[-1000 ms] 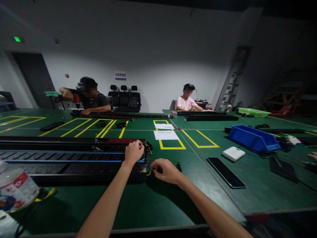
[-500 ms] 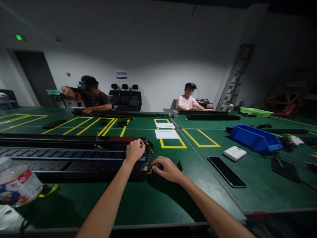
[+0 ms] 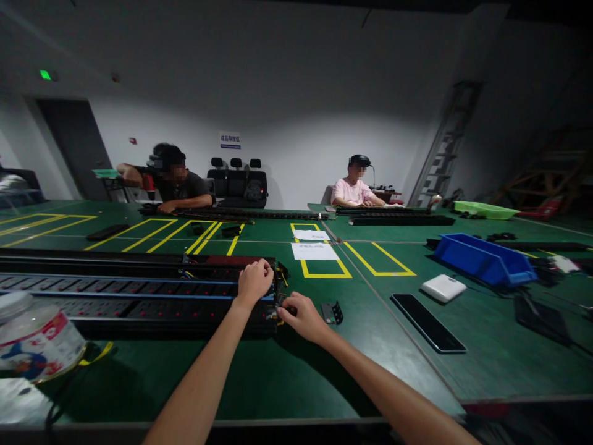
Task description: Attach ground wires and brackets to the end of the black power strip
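Long black strips (image 3: 171, 309) with rows of small red dots lie side by side, their ends near the middle of the table. My left hand (image 3: 256, 281) rests on top of that end with its fingers curled in; whatever they grip is hidden. Just right of the end, my right hand (image 3: 302, 315) is closed in a pinch, thumb and fingertips against the nearer strip. Thin yellowish wires (image 3: 280, 321) show by those fingertips, and a small dark piece is partly covered by them. Beyond the hands, a black end piece (image 3: 282, 274) with a yellow wire juts out. A small black bracket (image 3: 332, 313) lies right of my right hand.
A clear plastic jar (image 3: 39, 340) stands at the front left. To the right are a black phone (image 3: 428, 322), a white box (image 3: 443, 288) and a blue bin (image 3: 484, 259). Paper sheets (image 3: 314, 251) lie ahead. Two people sit across the green table (image 3: 370, 377), one holding a red drill (image 3: 148, 183).
My right hand has shifted slightly left, closer to the strip's end, and its fingers have closed in more. More of the small bracket shows. My left hand stays put; the view has turned slightly.
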A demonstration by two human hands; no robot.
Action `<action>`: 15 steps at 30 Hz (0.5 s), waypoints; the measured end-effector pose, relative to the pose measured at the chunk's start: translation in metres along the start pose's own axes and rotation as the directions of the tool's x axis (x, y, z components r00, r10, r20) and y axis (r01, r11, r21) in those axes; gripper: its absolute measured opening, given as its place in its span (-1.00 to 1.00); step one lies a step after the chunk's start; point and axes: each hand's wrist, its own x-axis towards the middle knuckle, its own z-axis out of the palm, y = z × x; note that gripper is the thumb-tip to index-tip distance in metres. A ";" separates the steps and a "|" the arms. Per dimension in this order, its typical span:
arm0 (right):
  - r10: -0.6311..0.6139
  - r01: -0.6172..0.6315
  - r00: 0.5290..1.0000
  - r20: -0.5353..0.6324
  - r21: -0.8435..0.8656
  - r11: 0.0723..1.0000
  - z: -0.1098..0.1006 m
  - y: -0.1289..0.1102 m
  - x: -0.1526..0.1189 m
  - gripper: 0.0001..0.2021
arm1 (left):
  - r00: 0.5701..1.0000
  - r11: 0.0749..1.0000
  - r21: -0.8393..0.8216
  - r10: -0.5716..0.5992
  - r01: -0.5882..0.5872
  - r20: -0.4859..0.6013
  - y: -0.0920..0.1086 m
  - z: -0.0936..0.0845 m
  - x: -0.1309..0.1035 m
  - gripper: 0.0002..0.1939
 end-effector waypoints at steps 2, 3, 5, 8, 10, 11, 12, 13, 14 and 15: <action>-0.002 0.002 1.000 -0.019 0.022 1.000 -0.001 -0.001 0.000 -0.79 | 1.000 1.000 -0.008 0.004 -0.004 -0.002 0.000 0.000 0.001 -0.83; -0.005 0.006 1.000 -0.029 0.028 1.000 -0.002 -0.001 0.000 -0.80 | 1.000 1.000 -0.011 0.006 -0.006 -0.002 -0.001 0.000 0.001 -0.83; -0.021 0.022 0.999 -0.034 0.034 0.999 -0.004 0.000 0.001 -0.80 | 1.000 1.000 -0.009 0.010 -0.010 -0.003 -0.001 0.001 0.002 -0.83; -0.035 0.037 0.998 -0.042 0.042 0.998 -0.005 0.001 0.002 -0.81 | 1.000 1.000 0.005 0.020 -0.020 -0.011 -0.003 0.002 0.003 -0.82; -0.022 0.026 0.996 -0.082 0.056 0.998 -0.007 0.001 0.003 -0.81 | 1.000 1.000 0.008 0.026 -0.026 -0.014 -0.004 0.002 0.004 -0.81; -0.011 0.018 0.994 -0.106 0.064 0.998 -0.009 0.001 0.004 -0.82 | 1.000 1.000 0.007 0.027 -0.027 -0.015 -0.005 0.003 0.004 -0.81; -0.001 0.009 0.992 -0.125 0.067 0.998 -0.012 0.001 0.004 -0.82 | 0.999 1.000 0.006 0.028 -0.028 -0.016 -0.005 0.003 0.004 -0.81; 0.008 0.000 0.991 -0.136 0.062 0.998 -0.016 0.002 0.004 -0.83 | 0.999 1.000 0.004 0.029 -0.029 -0.017 -0.006 0.003 0.004 -0.81; 0.015 -0.009 0.991 -0.135 0.046 0.999 -0.021 0.003 0.004 -0.84 | 0.999 1.000 0.002 0.030 -0.030 -0.017 -0.006 0.003 0.005 -0.81; 0.018 -0.016 0.993 -0.120 0.016 1.000 -0.026 0.005 0.004 -0.84 | 0.999 1.000 -0.001 0.030 -0.030 -0.016 -0.006 0.004 0.005 -0.82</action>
